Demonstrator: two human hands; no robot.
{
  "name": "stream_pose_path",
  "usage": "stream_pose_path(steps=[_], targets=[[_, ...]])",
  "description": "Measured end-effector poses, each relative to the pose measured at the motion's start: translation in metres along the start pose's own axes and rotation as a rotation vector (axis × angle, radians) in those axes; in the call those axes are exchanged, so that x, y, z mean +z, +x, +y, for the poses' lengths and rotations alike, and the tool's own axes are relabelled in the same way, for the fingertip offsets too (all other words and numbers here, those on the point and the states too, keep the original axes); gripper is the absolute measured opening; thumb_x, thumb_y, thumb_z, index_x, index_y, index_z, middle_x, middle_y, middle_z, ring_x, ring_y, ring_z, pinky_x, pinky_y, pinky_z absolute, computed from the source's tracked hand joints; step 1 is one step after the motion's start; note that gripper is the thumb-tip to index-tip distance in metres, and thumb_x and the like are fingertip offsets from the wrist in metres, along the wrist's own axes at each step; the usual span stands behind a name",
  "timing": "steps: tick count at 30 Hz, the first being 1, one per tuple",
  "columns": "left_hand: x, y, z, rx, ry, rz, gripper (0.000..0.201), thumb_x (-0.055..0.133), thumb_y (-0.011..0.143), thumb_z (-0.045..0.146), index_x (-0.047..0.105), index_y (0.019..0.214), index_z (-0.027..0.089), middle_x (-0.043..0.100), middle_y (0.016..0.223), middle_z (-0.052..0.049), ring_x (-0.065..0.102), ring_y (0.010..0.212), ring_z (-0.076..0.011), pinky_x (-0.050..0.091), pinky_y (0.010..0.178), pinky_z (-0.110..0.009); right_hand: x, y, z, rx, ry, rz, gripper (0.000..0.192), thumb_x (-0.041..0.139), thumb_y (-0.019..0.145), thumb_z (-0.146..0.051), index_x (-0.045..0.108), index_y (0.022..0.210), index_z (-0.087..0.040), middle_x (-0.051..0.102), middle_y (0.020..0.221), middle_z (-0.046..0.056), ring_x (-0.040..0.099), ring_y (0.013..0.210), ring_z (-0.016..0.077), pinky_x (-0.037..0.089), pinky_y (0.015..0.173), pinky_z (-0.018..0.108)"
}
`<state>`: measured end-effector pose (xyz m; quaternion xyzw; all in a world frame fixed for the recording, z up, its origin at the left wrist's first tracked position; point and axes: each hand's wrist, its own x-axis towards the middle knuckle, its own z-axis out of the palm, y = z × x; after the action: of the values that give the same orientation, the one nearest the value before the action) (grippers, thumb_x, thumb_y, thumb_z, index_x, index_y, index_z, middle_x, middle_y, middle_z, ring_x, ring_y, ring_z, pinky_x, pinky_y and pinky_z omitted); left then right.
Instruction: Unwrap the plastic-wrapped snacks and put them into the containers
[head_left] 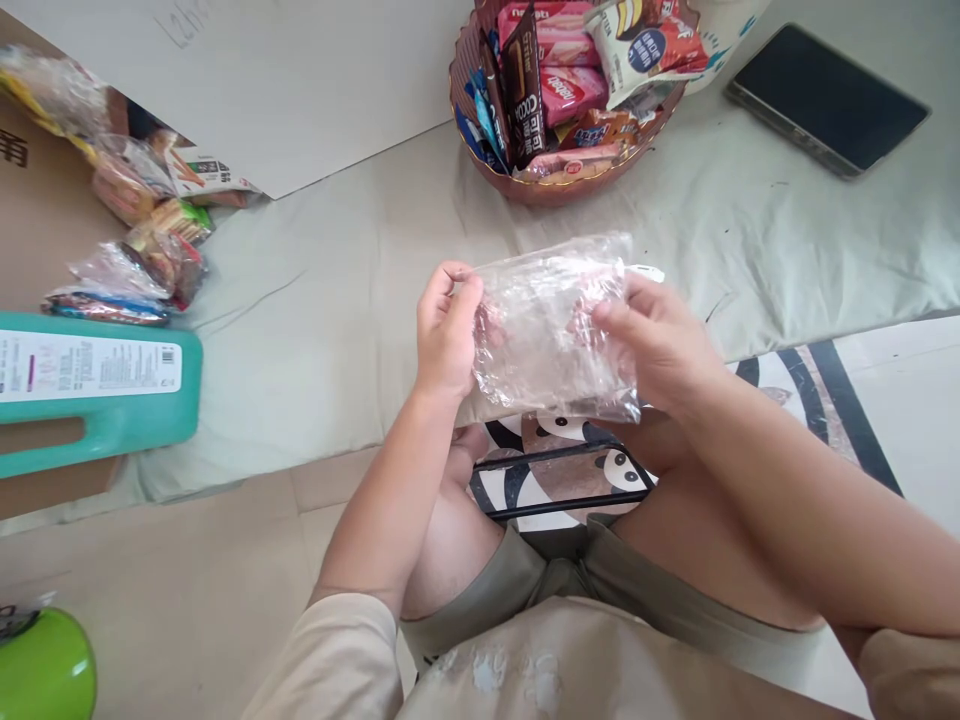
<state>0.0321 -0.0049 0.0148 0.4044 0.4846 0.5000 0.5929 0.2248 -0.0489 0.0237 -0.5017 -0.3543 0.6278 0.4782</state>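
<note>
Two hands of mine hold one clear plastic bag (551,325) between them, above my knees. My left hand (446,330) grips the bag's left edge, fingers curled and pressed together over the top corner, thumb behind the film where I cannot see it. My right hand (660,340) pinches the right edge, thumb on the near face and fingers tucked behind. The bag is crinkled and see-through; something pinkish shows faintly inside, but I cannot tell what it is. A small white tab (645,271) sticks out at its upper right corner, just above my right hand.

Below the bag lies a mat with a panda print (562,470), between my bare knees. Farther off, a pale cloth (315,310) covers the floor. On it, straight ahead, stands a brown basket (551,188) heaped with wrapped snacks (570,80). A dark tablet (825,95) lies far right, well apart from the basket. At far left, a loose pile of snack packets (135,240) rests on cardboard (37,220). A teal jug (97,390) lies on its side just near of that pile. Something round and green (45,665) sits at the near left corner.
</note>
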Motion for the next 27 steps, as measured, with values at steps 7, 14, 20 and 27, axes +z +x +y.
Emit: stream_pose_path(steps=[7,14,20,27], targets=[[-0.013,0.002,0.006,-0.347,-0.15,-0.234,0.052,0.081,0.071,0.06,0.066,0.102,0.02,0.074,0.083,-0.003,0.074,0.074,-0.0199,0.059,0.063,-0.03,0.006,0.004,0.001,0.086,0.004,0.02,0.027,0.078,0.073,-0.028,0.052,0.074,-0.022,0.065,0.081,-0.001,0.058,0.071,0.0121,0.045,0.066,0.029],[-0.006,0.0,0.009,-0.377,0.065,-0.327,0.029,0.085,0.068,0.032,0.072,0.087,0.015,0.069,0.063,0.001,0.065,0.054,-0.0114,0.05,0.05,-0.02,0.002,0.005,-0.005,0.083,-0.085,0.065,0.022,0.071,0.081,-0.029,0.049,0.077,-0.023,0.052,0.061,-0.006,0.049,0.055,0.0088,0.039,0.052,0.025],[-0.011,0.002,0.005,-0.304,0.015,-0.343,0.031,0.079,0.075,0.037,0.07,0.1,0.022,0.057,0.049,0.009,0.049,0.036,-0.0077,0.041,0.035,-0.018,-0.004,0.005,-0.004,0.036,-0.171,-0.005,0.018,0.07,0.086,-0.03,0.058,0.098,-0.026,0.056,0.055,-0.008,0.049,0.046,0.0103,0.038,0.044,0.025],[-0.018,0.003,0.004,-0.231,-0.056,-0.379,0.025,0.086,0.066,0.037,0.067,0.076,0.024,0.05,0.046,0.008,0.049,0.034,-0.0095,0.039,0.031,-0.02,-0.006,0.009,0.001,-0.074,0.042,-0.063,0.015,0.075,0.08,-0.033,0.063,0.085,-0.025,0.056,0.058,-0.006,0.049,0.047,0.0104,0.042,0.044,0.026]])
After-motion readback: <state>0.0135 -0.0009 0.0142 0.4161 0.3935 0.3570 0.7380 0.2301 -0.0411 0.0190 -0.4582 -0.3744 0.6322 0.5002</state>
